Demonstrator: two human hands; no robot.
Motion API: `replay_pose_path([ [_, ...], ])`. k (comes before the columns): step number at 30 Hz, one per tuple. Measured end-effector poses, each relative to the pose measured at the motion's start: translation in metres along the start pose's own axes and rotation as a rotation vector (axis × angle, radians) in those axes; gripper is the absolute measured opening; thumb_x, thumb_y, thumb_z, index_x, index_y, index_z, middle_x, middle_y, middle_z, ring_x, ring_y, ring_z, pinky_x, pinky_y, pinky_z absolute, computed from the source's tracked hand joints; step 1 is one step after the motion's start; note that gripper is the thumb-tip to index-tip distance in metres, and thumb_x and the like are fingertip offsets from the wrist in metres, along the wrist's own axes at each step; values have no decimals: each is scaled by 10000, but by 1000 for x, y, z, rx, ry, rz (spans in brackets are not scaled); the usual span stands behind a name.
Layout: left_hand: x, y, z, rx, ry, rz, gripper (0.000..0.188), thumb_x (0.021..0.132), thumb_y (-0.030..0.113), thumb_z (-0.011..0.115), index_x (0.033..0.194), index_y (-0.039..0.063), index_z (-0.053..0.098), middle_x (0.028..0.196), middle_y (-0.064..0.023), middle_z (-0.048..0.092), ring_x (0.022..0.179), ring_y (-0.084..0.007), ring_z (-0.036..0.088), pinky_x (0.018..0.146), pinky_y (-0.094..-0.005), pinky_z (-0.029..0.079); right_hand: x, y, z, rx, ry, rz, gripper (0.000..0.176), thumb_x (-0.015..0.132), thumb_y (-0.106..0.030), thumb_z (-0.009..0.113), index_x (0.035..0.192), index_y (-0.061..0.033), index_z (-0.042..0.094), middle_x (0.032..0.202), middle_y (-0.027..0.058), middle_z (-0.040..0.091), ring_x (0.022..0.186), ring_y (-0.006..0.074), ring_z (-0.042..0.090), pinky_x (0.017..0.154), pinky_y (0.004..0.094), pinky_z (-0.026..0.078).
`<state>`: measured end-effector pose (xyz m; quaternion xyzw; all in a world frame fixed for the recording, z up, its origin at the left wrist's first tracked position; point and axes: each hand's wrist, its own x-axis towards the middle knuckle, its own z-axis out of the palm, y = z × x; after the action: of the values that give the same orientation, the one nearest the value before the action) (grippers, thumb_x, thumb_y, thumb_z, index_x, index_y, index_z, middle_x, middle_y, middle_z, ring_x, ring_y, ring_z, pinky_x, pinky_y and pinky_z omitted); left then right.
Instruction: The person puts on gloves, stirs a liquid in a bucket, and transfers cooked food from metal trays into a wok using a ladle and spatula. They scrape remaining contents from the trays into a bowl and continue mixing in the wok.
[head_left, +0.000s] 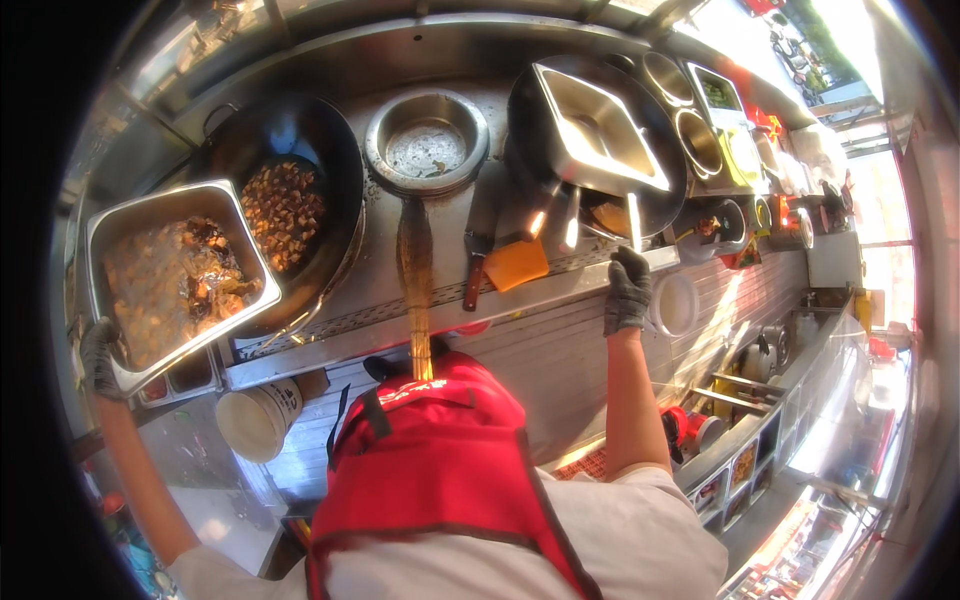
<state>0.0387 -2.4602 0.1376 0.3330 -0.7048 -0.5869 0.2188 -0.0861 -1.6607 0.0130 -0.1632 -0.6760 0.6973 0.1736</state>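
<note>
My left hand (101, 360), in a dark glove, grips the near left corner of a deep steel food pan (187, 352). Diced food in cloudy liquid (150, 285) fills the pan, with a darker, glossy heap on its right. The pan overlaps the left side of a dark wok (330, 150), where browned diced pieces (281, 214) lie. My right hand (628, 291), also gloved, is closed at the end of a bright utensil handle (634, 217). That handle reaches toward a second wok (525, 112), on which an empty rectangular steel pan (600, 127) rests tilted. The utensil's head is hidden.
Between the woks stand a round steel basin (427, 142), a bamboo wok brush (415, 262), a turner with a wooden handle (473, 281) and an orange scraper (517, 265). White buckets (255, 424) stand below the counter edge. Steel containers (697, 142) line the right.
</note>
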Motion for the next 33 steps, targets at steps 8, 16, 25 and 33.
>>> replay_pose_path([
  [8,-1,4,14,-25,100,98,283,793,81,664,1050,102,549,800,0,558,671,-92,553,596,-213,474,99,6,48,-207,-142,452,323,873,-333,668,1019,-54,597,846,76,648,721,129,618,604,255,510],
  [16,-11,0,23,-16,66,150,356,780,47,657,1105,76,515,847,-12,558,704,-91,553,646,-207,483,89,-4,134,-1083,-779,461,1144,756,-234,681,1404,74,-210,850,179,703,734,255,704,751,348,546],
  [25,-7,-12,19,79,78,94,259,768,62,636,1015,58,559,776,-7,544,670,-93,531,617,-217,452,93,-23,87,-124,-331,577,133,739,-86,678,770,1,582,661,95,572,499,203,551,450,337,494],
  [33,-5,-19,5,176,97,62,183,757,75,617,936,42,597,712,-2,532,640,-95,512,591,-226,425,68,-67,48,319,-484,658,125,769,-54,609,846,-36,512,655,91,537,550,213,561,490,345,506],
])
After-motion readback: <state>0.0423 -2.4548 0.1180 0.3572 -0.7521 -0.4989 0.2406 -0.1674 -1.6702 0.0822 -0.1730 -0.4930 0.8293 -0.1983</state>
